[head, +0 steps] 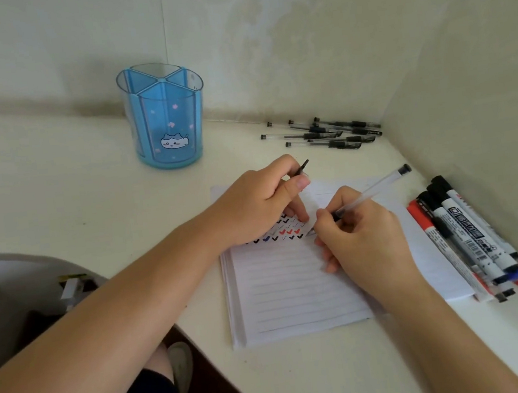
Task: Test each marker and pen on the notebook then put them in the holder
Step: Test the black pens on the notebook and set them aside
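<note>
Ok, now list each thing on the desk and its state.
holder: upright, nothing visible inside.
notebook: open, tick marks across top lines.
pen: uncapped, held tip-down by right hand.
pen cap: pinched in left hand.
gel pens: capped, lying piled.
markers: capped, lying at notebook's right edge.

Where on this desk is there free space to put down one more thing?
Bare desk lies left of the holder and notebook, and in front of the notebook. A small gap is between holder and pens. The right side is crowded: markers beside the wall, left hand and right hand over the notebook.
</note>
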